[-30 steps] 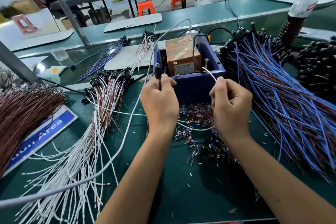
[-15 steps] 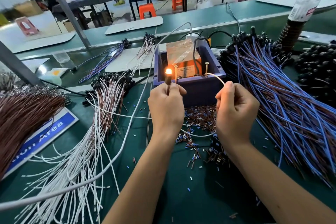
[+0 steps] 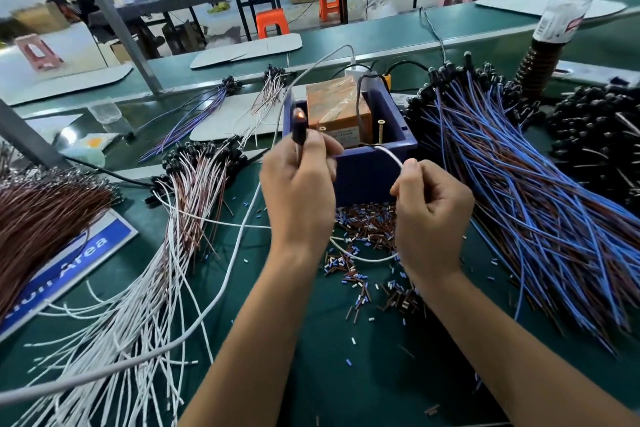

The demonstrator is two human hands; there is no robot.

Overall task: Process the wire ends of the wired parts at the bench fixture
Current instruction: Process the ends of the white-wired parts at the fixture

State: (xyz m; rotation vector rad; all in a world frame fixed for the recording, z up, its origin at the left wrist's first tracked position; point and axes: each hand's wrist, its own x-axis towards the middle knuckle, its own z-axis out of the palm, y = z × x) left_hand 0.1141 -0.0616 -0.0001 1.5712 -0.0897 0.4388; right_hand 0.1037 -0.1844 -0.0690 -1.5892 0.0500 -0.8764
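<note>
Orange light glows in the tip of the small black part that my left hand grips, fingers curled round its body, lifted just above the near-left corner of the blue bin. I judge the glow to mean the part is live at this moment, so the fixture is serving as a test point. My right hand pinches a white wire between thumb and forefinger, the rest of the fingers curled in, and leads its bare end up to the near rim of the bin, where two brass screws stand upright. Whether the wire end actually touches a screw I cannot tell. The same white lead loops down beneath both wrists, so I hold its two ends apart to keep them from crossing.

Inside the bin sits an orange box under clear wrap, with a dark cable running in from the far side. Just near the bin lies a heap of cut insulation bits, dropped where the work is done. White and brown wired parts fan out on the left; blue and brown ones are piled on the right, each within reach of one hand on the green bench.
</note>
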